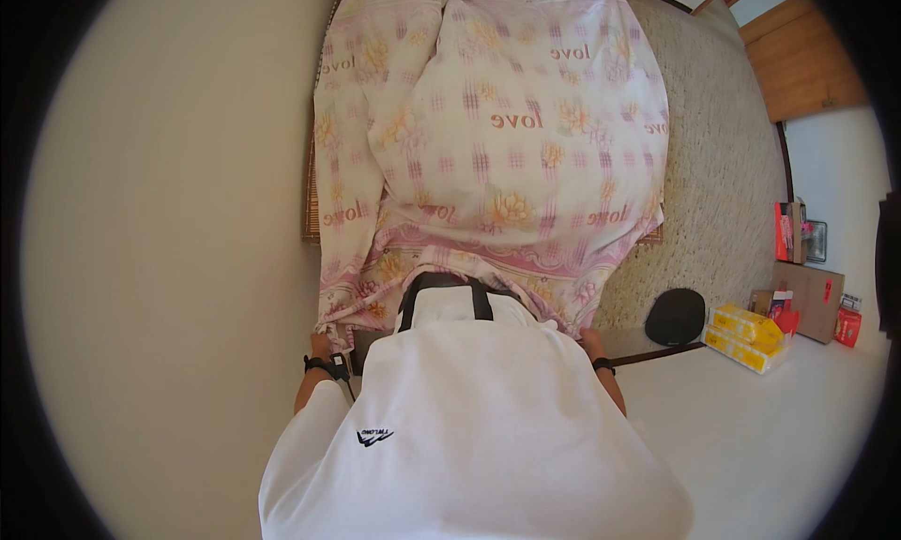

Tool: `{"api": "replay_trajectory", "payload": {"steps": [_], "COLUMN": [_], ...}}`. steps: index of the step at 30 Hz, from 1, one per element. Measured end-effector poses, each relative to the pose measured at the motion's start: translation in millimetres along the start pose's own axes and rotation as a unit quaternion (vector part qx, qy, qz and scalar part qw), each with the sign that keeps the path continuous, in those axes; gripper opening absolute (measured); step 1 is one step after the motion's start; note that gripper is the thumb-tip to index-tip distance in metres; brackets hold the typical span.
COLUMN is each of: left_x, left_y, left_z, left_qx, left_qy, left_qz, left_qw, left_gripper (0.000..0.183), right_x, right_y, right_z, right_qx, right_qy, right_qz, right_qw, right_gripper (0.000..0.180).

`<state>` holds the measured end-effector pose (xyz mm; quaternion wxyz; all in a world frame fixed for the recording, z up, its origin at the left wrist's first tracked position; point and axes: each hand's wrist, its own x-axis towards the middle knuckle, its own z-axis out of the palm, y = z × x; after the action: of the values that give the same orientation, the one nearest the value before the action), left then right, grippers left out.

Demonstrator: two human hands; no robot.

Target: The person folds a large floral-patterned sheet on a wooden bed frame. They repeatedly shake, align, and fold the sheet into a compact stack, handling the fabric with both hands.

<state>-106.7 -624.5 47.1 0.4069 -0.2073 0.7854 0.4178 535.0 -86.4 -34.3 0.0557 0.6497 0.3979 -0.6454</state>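
Observation:
A white and pink bed sheet (517, 146) printed with flowers and lettering spreads out before me over a bed with a woven mat (311, 213) at its left edge. My left hand (322, 344) grips the bunched near left corner of the sheet, close to the wall. At the near right corner, my right hand (590, 339) holds the sheet's edge; its fingers are partly hidden by my white shirt. Between the two hands the near edge sags in folds against my waist. Black bands circle both wrists.
A beige wall (169, 223) runs along the left. On the right are a speckled floor (711, 153), a black round object (676, 317), yellow packs (746, 336), a cardboard box (809, 301) and a wooden cabinet or door panel (806, 58).

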Motion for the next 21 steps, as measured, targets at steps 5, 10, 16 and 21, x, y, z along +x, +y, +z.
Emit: {"api": "replay_trajectory", "payload": {"steps": [5, 10, 16, 21], "left_x": [6.8, 28.4, 3.0, 80.8], "left_y": [157.1, 409.8, 522.8, 388.2], "left_z": [36.8, -87.6, -80.9, -101.4], "left_qx": [-0.012, 0.492, 0.055, -0.028], "left_qy": [-0.048, 0.335, 0.201, 0.194], "left_qz": [0.122, 0.448, 0.575, 0.504], "left_qw": [0.991, 0.667, 0.791, 0.841], "left_gripper": [0.030, 0.052, 0.033, 0.035], "right_x": [53.4, -47.7, -176.5, -47.6], "right_y": [-176.3, -549.7, -676.3, -479.5], "right_z": [-39.3, 42.0, -0.5, -15.0], "right_qx": [-0.203, -0.429, -0.068, -0.340], "right_qy": [0.069, 0.211, 0.344, 0.368], "right_qz": [-0.130, -0.507, -0.617, -0.497], "right_qw": [0.968, 0.717, 0.705, 0.709], "right_gripper": [0.030, 0.023, 0.026, 0.027]}}
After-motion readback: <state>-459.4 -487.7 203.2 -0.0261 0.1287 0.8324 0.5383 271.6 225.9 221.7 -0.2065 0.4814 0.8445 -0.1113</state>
